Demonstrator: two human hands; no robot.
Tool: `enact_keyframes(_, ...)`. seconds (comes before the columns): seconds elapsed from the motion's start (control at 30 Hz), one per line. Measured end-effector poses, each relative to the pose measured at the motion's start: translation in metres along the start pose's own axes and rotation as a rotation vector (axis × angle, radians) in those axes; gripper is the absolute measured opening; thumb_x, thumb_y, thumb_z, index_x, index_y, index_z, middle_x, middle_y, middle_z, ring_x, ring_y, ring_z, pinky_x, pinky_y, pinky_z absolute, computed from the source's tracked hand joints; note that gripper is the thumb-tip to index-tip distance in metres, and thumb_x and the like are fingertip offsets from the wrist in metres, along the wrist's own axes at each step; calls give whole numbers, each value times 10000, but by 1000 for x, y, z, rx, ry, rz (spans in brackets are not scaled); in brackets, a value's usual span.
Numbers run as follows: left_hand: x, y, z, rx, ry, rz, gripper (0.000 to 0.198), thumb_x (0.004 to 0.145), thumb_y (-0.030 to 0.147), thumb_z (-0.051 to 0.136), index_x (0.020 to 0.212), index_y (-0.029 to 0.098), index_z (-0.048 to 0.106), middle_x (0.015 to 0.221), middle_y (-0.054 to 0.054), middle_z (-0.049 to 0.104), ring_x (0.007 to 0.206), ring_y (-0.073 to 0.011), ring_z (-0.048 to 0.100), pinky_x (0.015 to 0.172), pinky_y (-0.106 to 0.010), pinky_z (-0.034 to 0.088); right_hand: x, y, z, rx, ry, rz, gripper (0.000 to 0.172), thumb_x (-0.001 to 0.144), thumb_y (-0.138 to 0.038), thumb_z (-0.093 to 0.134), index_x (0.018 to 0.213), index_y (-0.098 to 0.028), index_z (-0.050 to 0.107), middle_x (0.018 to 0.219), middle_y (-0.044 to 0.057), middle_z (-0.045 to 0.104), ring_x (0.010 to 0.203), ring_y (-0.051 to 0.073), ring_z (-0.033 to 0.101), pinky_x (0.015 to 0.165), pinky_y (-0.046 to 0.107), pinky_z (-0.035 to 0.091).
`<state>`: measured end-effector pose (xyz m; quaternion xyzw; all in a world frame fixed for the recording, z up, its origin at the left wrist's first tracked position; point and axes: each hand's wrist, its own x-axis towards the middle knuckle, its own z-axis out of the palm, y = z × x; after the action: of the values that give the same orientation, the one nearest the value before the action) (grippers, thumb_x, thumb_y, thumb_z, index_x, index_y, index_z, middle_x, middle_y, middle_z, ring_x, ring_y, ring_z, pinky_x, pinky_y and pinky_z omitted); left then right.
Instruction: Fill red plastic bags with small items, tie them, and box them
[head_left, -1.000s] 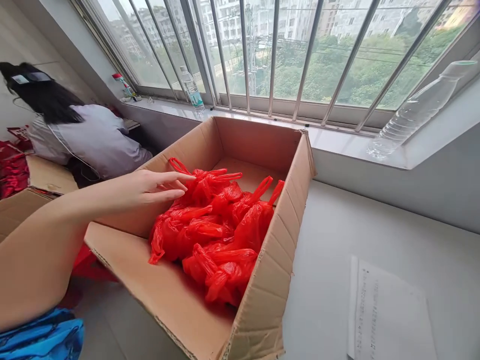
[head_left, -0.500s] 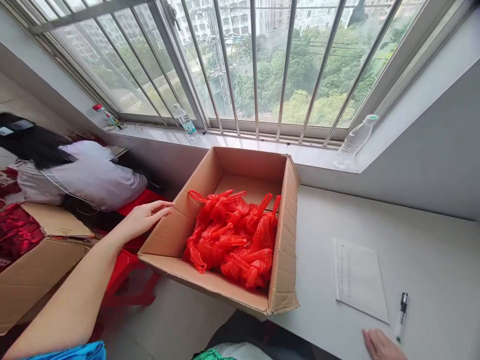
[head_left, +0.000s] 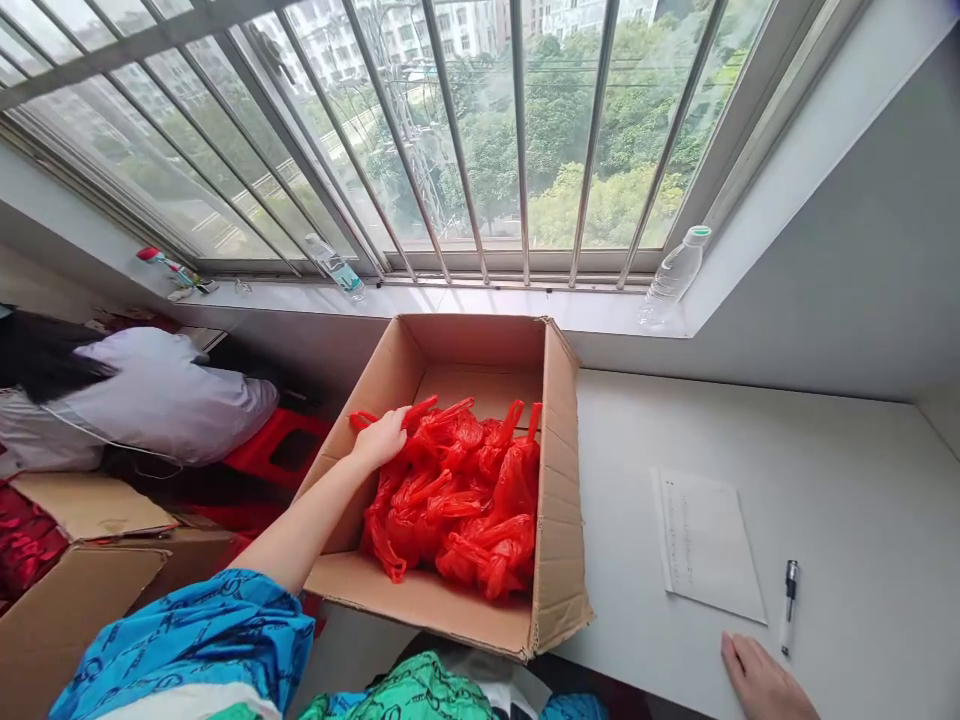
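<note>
An open cardboard box [head_left: 559,470] hangs over the left edge of a white table and holds several tied red plastic bags [head_left: 457,495]. My left hand [head_left: 384,437] reaches into the box, with its fingers curled over the top of the red bags at the left side. My right hand [head_left: 761,680] lies flat on the white table [head_left: 750,430] at the bottom right, fingers stretched out, close to a pen [head_left: 787,592] and a sheet of paper [head_left: 705,545].
Another person [head_left: 112,395] in a light top bends down at the left beside a red stool [head_left: 281,450] and more cardboard boxes [head_left: 75,580]. Plastic bottles [head_left: 671,275] stand on the window sill behind the box, under a barred window.
My left hand moved from outside the box's left flap into the box and onto the red bags. The view rose and pulled back; my right hand stays on the table.
</note>
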<state>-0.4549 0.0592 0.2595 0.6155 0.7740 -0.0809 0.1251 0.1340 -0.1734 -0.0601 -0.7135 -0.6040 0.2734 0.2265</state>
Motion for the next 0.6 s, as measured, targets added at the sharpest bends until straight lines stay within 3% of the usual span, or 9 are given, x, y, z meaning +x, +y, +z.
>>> enact_keyframes(0.13,12,9,4,21,-54,203,523,933,251,390,1456,267,408,1221,-47,689,1128,-210,651,973,-309,487,-10,-17,5,13,-49,262,470,866,-555,440,508,-272,557,608,55,640,442,233,597,383,296,367)
enact_keyframes(0.27,33,17,9,116,-97,373,519,890,193,455,1407,223,486,1236,-111,680,1114,-271,653,952,-380,492,-51,-52,25,71,-42,469,500,867,-612,429,544,-276,613,668,80,706,476,251,619,418,312,398)
enact_keyframes(0.4,41,26,22,190,-128,640,537,915,209,433,1449,254,445,1263,-80,663,1161,-233,621,1016,-339,455,-123,-118,67,65,83,626,496,874,-637,405,644,-289,674,780,85,755,559,265,643,474,325,419)
enact_keyframes(0.53,39,38,31,295,-194,810,552,876,197,512,1424,244,473,1054,-89,724,972,-258,688,889,-346,511,-205,-200,118,59,155,696,514,885,-657,364,679,-287,655,768,77,746,611,266,665,481,304,402)
enact_keyframes(0.6,37,49,32,335,-181,882,531,869,167,514,1396,230,496,1093,-122,707,998,-280,682,874,-364,512,-242,-236,140,90,222,702,502,867,-668,393,680,-282,655,756,72,743,614,257,676,482,292,404)
